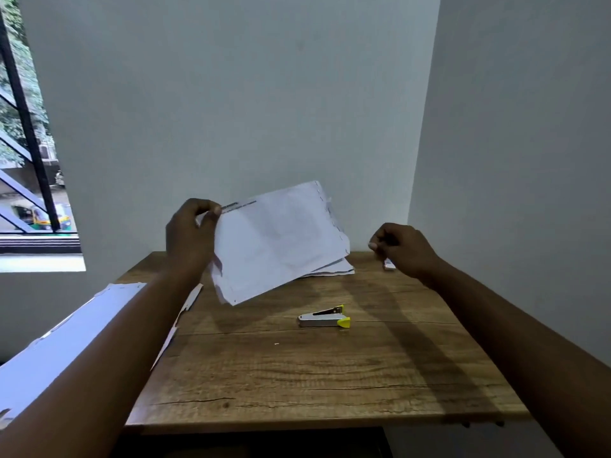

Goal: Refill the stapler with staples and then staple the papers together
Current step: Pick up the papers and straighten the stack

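The stapler (324, 320), silver with yellow tips, lies alone on the wooden table (297, 375), about mid-table, its top arm lifted a little off the base. No hand is on it. Just behind it and above, a sheaf of papers (277, 239) hangs tilted in the air, pinched at its upper left corner between thumb and fingers of the left hand (190, 233); a row of small marks runs down the right edge of the sheet. Under that sheaf, more sheets (334, 270) rest flat at the far edge of the table, close to the wall. Over to the right, the right hand (401, 247) hovers above the table with its fingers curled inward and pressed close; whether it pinches anything, I cannot tell. Just beside it, a small pale box (389, 264) peeks out on the table. On the left, a big white sheet (56, 338) juts past the table edge, under the left forearm.
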